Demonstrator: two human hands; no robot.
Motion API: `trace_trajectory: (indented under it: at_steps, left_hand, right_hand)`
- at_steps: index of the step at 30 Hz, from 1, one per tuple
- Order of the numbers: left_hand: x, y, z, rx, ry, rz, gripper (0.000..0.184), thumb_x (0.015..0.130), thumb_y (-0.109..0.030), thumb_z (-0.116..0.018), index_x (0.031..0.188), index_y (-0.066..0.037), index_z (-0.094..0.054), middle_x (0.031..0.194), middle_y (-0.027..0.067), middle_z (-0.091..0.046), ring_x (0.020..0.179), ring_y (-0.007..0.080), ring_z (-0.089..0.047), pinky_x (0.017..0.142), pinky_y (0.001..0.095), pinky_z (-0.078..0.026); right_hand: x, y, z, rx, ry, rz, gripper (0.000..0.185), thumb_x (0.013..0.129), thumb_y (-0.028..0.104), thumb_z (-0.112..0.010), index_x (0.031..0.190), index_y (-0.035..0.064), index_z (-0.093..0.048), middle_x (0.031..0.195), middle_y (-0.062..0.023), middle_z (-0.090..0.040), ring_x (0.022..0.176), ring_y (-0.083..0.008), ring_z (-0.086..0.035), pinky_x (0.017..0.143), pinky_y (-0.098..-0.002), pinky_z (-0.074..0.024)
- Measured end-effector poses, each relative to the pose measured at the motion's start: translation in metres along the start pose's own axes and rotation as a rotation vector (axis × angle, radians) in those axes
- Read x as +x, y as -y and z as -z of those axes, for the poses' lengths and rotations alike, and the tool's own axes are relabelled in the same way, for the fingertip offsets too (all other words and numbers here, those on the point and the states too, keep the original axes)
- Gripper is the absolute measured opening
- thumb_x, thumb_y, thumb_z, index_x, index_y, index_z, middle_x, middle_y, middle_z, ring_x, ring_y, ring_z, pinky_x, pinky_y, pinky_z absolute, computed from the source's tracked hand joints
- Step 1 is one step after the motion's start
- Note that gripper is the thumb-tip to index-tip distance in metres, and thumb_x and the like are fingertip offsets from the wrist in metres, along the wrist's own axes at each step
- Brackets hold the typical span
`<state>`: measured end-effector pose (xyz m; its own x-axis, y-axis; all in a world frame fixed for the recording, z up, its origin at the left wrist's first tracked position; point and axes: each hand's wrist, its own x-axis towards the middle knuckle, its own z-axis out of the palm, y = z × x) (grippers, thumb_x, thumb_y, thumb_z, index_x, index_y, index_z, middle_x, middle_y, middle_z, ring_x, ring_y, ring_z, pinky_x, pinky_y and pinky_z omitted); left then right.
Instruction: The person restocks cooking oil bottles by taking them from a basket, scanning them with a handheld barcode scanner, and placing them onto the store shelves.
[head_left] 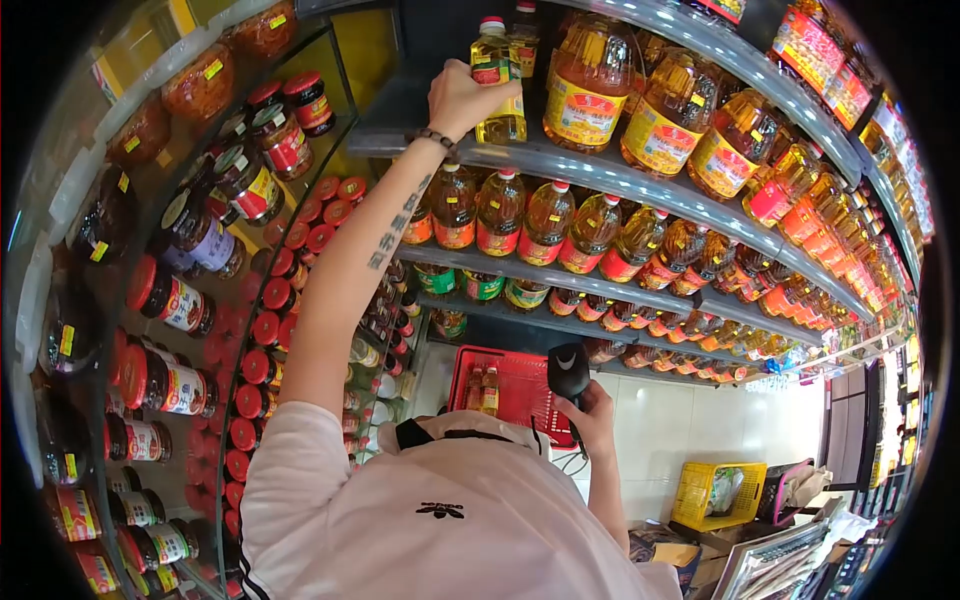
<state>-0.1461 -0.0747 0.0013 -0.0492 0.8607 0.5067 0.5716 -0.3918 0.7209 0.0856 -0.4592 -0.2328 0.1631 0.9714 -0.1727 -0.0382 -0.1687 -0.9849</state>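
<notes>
My left hand point(465, 100) reaches up to the top shelf and is wrapped round a small bottle of cooking oil point(498, 75) with a red cap and a green and red label. The bottle stands upright, at or just above the shelf edge. Behind it is a second, darker bottle point(524, 38). In front of my body, my right hand point(592, 410) is closed round a black handheld barcode scanner point(568, 368). Below the scanner is a red plastic basket point(525, 385) with a few small oil bottles point(484, 388) inside.
Large oil jugs point(588, 95) line the top shelf point(620, 175) to the right, with rows of oil bottles point(545, 222) below. Jars with red lids point(180, 385) fill the glass shelving on the left. A yellow crate point(716, 495) and cardboard boxes point(670, 550) stand on the floor at lower right.
</notes>
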Motion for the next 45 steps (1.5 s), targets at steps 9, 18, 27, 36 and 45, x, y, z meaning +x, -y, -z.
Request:
trace_trajectory:
  at_steps: [9, 18, 27, 36, 45]
  left_hand:
    - [0.054, 0.016, -0.052, 0.211, -0.131, -0.159, 0.078, 0.059, -0.042, -0.088, 0.104, 0.007, -0.046, 0.105, 0.0249, -0.060, 0.086, 0.0381, -0.068, 0.072, 0.0449, -0.058]
    - [0.078, 0.039, -0.098, 0.166, -0.297, -0.234, 0.081, 0.055, -0.037, -0.092, 0.106, 0.008, -0.048, 0.107, 0.0225, -0.060, 0.087, 0.0379, -0.068, 0.077, 0.0434, -0.057]
    - [0.112, 0.057, -0.116, -0.401, 0.256, 0.091, 0.044, 0.065, -0.018, -0.088, 0.101, -0.002, -0.067, 0.095, 0.0102, -0.071, 0.086, 0.0192, -0.069, 0.078, 0.0336, -0.056]
    - [0.119, 0.061, -0.109, -0.524, 0.394, 0.077, 0.038, 0.069, -0.010, -0.084, 0.101, -0.002, -0.066, 0.096, 0.0087, -0.071, 0.086, 0.0172, -0.068, 0.077, 0.0313, -0.055]
    - [0.121, 0.075, -0.114, -0.670, 0.462, 0.017, 0.034, 0.071, -0.007, -0.082, 0.100, -0.001, -0.066, 0.094, 0.0073, -0.070, 0.084, 0.0171, -0.068, 0.076, 0.0322, -0.055]
  right_hand:
    - [-0.015, -0.014, 0.004, 0.092, -0.175, 0.032, 0.026, 0.078, 0.001, -0.075, 0.099, -0.0040, -0.060, 0.085, -0.0031, -0.065, 0.078, -0.0070, -0.058, 0.071, -0.0230, -0.0471]
    - [-0.027, -0.032, 0.010, 0.049, -0.225, -0.023, 0.028, 0.083, -0.002, -0.071, 0.107, -0.0066, -0.059, 0.096, -0.0094, -0.068, 0.083, -0.0137, -0.066, 0.077, -0.0287, -0.0555]
    - [-0.035, -0.031, 0.001, 0.072, -0.304, -0.051, 0.025, 0.083, -0.003, -0.070, 0.105, -0.0070, -0.060, 0.094, -0.0089, -0.068, 0.082, -0.0127, -0.065, 0.076, -0.0283, -0.0560]
    - [-0.042, -0.028, -0.001, 0.122, -0.388, -0.063, 0.020, 0.081, -0.002, -0.072, 0.096, -0.0060, -0.060, 0.086, -0.0056, -0.066, 0.077, -0.0085, -0.061, 0.072, -0.0243, -0.0497]
    - [-0.045, -0.036, 0.003, 0.120, -0.405, -0.056, 0.021, 0.082, -0.001, -0.072, 0.098, -0.0056, -0.059, 0.087, -0.0055, -0.066, 0.079, -0.0090, -0.061, 0.074, -0.0253, -0.0498]
